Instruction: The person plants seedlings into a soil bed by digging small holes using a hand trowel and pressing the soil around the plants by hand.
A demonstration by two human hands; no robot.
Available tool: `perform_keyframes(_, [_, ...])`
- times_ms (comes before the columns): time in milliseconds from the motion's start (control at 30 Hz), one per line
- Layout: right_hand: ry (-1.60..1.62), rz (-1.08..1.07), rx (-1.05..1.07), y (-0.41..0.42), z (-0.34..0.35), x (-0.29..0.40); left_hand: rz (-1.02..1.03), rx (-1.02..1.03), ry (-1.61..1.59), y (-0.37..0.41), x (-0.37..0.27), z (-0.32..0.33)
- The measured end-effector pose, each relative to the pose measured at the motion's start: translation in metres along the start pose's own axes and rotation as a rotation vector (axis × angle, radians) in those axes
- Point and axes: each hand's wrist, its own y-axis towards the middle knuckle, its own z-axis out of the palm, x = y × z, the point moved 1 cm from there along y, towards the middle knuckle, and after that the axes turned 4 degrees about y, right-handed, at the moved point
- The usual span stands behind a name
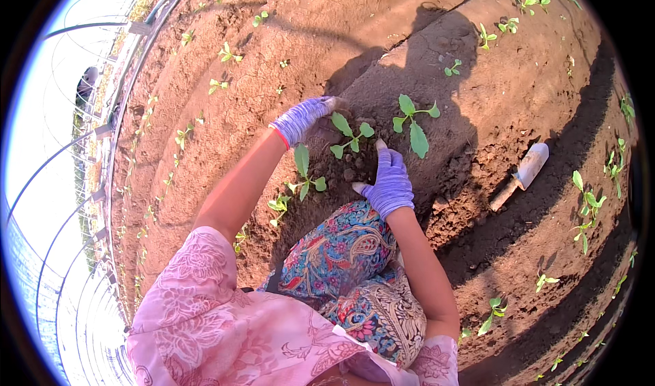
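Observation:
My left hand [305, 119], in a purple knitted glove with soiled fingertips, reaches down to the brown soil at the upper left of a small leafy seedling [353, 139]. On that seedling's lower right is my right hand [387, 181], gloved alike, its thumb and fingers spread against loose crumbly soil [353, 168]. Neither glove shows anything held, though the left fingertips are partly hidden at the soil. A larger seedling [412, 122] grows to the upper right of the right hand, and another seedling [305, 176] stands below the left hand.
A hand trowel [528, 170] with a soiled metal blade lies on the soil to the right, beside a shaded furrow [511, 227]. More seedlings [586, 209] grow in rows on both sides. Curved greenhouse hoops [48, 153] and a base rail [128, 79] run along the left.

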Motion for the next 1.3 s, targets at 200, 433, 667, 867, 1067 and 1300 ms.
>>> perform_keyframes(200, [-0.098,-0.001,-0.153,0.025,0.002,0.009,-0.166,0.049,-0.071,0.005,0.004,0.005])
perform_keyframes(433, [-0.094,-0.019,-0.15,0.025,0.003,0.001,-0.314,0.045,0.572,0.006,0.003,-0.015])
perform_keyframes(667, [-0.016,0.026,0.144,0.012,-0.005,0.007,-0.326,0.106,1.007,0.013,-0.004,-0.013])
perform_keyframes(867, [-0.142,-0.128,0.344,0.024,0.019,0.013,-0.374,0.149,1.023,0.029,0.008,-0.008])
perform_keyframes(1067, [0.151,-0.089,-0.041,0.029,0.023,0.008,-0.212,0.091,0.729,0.027,0.02,-0.023])
perform_keyframes(1300, [-0.008,0.05,-0.077,0.034,0.003,-0.003,0.057,0.061,1.09,0.012,0.015,0.004])
